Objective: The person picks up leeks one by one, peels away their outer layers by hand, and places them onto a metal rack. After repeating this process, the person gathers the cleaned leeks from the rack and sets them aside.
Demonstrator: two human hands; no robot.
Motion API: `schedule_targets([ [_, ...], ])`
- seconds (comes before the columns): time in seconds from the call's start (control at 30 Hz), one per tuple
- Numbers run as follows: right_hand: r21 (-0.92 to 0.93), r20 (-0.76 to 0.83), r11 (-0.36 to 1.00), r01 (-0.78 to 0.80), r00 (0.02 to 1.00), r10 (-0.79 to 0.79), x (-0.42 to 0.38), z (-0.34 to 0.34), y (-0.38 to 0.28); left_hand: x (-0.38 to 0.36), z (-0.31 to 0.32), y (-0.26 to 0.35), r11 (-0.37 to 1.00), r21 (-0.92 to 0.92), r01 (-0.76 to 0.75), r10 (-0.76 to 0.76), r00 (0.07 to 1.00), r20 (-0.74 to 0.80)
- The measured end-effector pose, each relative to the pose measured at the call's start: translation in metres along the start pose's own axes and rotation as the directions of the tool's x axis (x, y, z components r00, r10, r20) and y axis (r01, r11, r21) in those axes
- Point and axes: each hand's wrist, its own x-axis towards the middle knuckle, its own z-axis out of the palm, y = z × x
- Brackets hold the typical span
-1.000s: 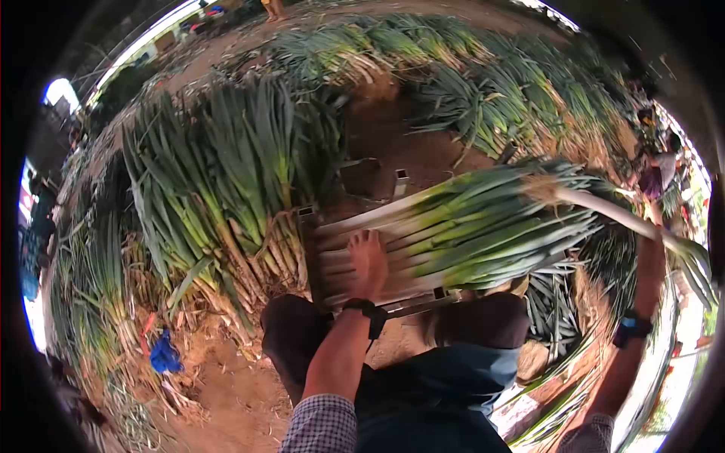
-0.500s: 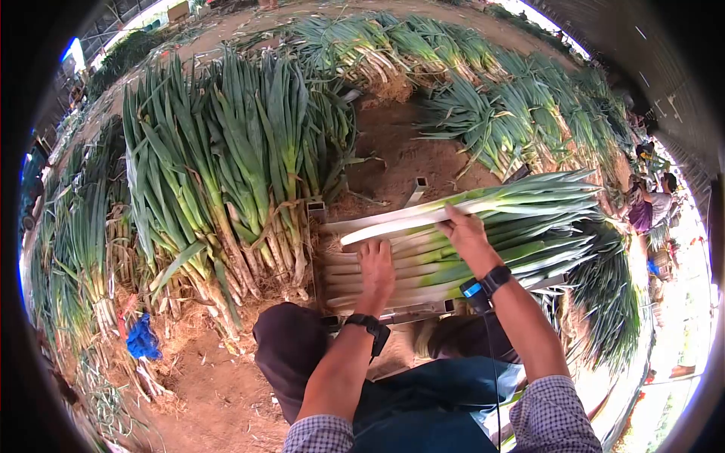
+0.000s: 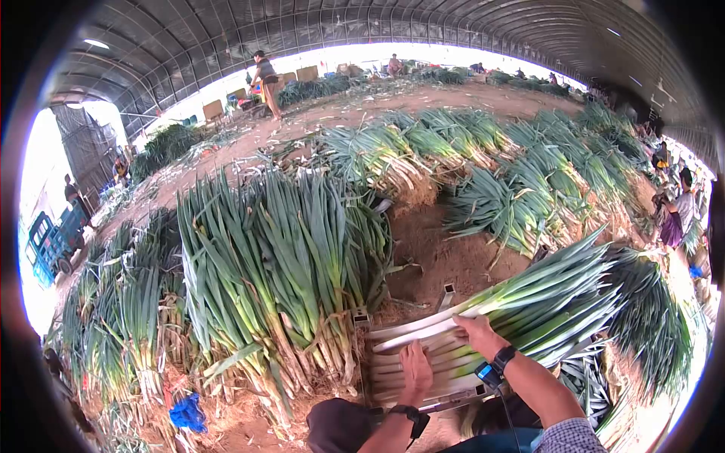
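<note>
Low in front of you, a metal rack [image 3: 361, 318] with square-tube posts holds a layer of leeks [image 3: 389, 377] laid side by side, white ends toward your left and green leaves fanning out past the frame on your right. Toward the far side of that layer lies one pale leek [image 3: 411, 335], slanting up to the right; whether it rests on the others or is slightly raised, you cannot tell. Your right hand [image 3: 474, 334] is closed around its shaft where white turns green, the forearm reaching in from the lower right. Your left hand [image 3: 415, 370] lies palm down on the white stalks, fingers extended and not gripping, its forearm rising from below. An upright bundle of leeks [image 3: 279, 272] stands just left of the rack, and a dark-leaved heap [image 3: 649, 309] lies to its right.
</note>
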Motion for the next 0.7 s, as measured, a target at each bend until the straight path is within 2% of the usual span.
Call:
schedule_targets([
  [0.17, -0.033, -0.002, 0.998, 0.057, 0.998, -0.057, -0.002, 0.001, 0.003, 0.004, -0.002, -0.002, 0.999, 0.052, -0.008, 0.009, 1.0, -0.005],
  [0.23, -0.041, 0.004, 0.997, 0.06, 0.998, -0.059, -0.001, -0.001, 0.004, 0.009, -0.012, 0.004, 0.98, 0.195, -0.048, 0.063, 0.995, -0.073],
  [0.27, 0.001, 0.127, 0.982, 0.191, 0.974, -0.19, 0.003, -0.004, 0.008, 0.007, -0.013, 0.01, 0.965, 0.254, -0.066, 0.089, 0.993, -0.081],
  [0.3, 0.064, 0.16, 0.95, 0.305, 0.937, -0.312, -0.01, 0.001, 0.004, 0.008, -0.006, -0.002, 0.903, 0.408, -0.135, 0.185, 0.979, -0.085],
  [0.33, 0.066, 0.158, 0.968, 0.242, 0.955, -0.25, -0.003, -0.002, 0.012, 0.015, -0.012, -0.001, 0.824, 0.553, -0.122, 0.159, 0.987, -0.018],
  [0.37, -0.024, 0.175, 0.98, 0.2, 0.966, -0.192, 0.007, -0.011, 0.023, 0.019, -0.013, 0.0, 0.907, 0.418, -0.048, -0.025, 0.986, 0.168],
  [0.4, -0.013, 0.121, 0.981, 0.196, 0.974, -0.193, 0.007, -0.009, 0.022, 0.026, -0.003, -0.006, 0.862, 0.496, -0.101, 0.084, 0.995, 0.056],
  [0.43, -0.002, 0.066, 0.981, 0.193, 0.979, -0.192, 0.005, -0.008, 0.021, 0.042, -0.006, 0.001, 0.88, 0.455, -0.14, 0.183, 0.982, -0.051],
  [0.5, -0.033, 0.02, 0.993, 0.117, 0.993, -0.117, -0.012, 0.003, 0.0, 0.057, -0.009, 0.002, 0.921, 0.357, -0.156, 0.166, 0.986, 0.003],
  [0.57, 0.071, 0.097, 0.993, 0.096, 0.99, -0.103, -0.022, 0.001, -0.004, 0.046, -0.007, -0.009, 0.956, 0.272, -0.111, 0.089, 0.992, 0.095],
  [0.6, 0.108, 0.122, 0.992, 0.064, 0.99, -0.077, -0.028, -0.002, -0.007, 0.047, -0.009, -0.004, 0.951, 0.286, -0.115, 0.103, 0.993, 0.057],
  [0.67, 0.167, 0.191, 0.986, -0.012, 0.981, -0.02, -0.038, -0.004, -0.022, 0.047, -0.008, -0.005, 0.958, 0.264, -0.109, 0.092, 0.993, 0.077],
  [0.7, 0.029, 0.225, 1.0, 0.004, 0.974, -0.01, -0.047, -0.007, -0.036, 0.047, -0.01, -0.007, 0.96, 0.259, -0.105, 0.084, 0.992, 0.089],
])
